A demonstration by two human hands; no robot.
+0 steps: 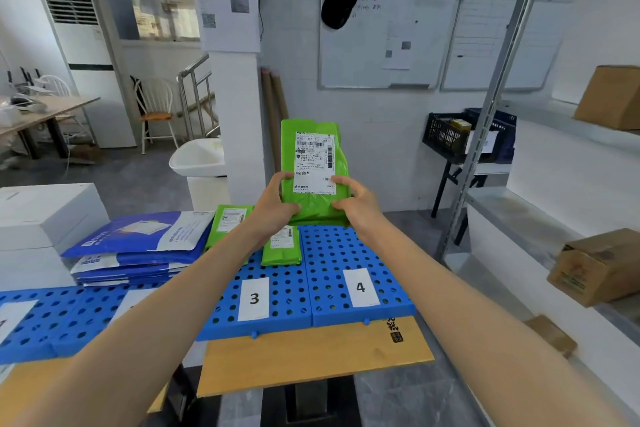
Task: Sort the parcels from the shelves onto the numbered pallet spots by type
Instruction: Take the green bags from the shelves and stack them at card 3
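The left hand (273, 208) and right hand (362, 206) hold a green plastic mailer bag (311, 152) in curled fingers (341, 180) over the wooden bench's (311, 357) far edge. It might slip onto the white paper card 4 (360, 288) spot, away from the other green bags (282, 248).

In the centre of the frame the left hand (277, 199) and the right hand (356, 201) grip a green parcel (313, 163) upright by its lower edge, label facing the camera. Below it lies the blue pallet (332, 253) with cards 3 (254, 298) and 4 (361, 287). Two green parcels (282, 246) lie above card 3, blue parcels (138, 246) at the left.
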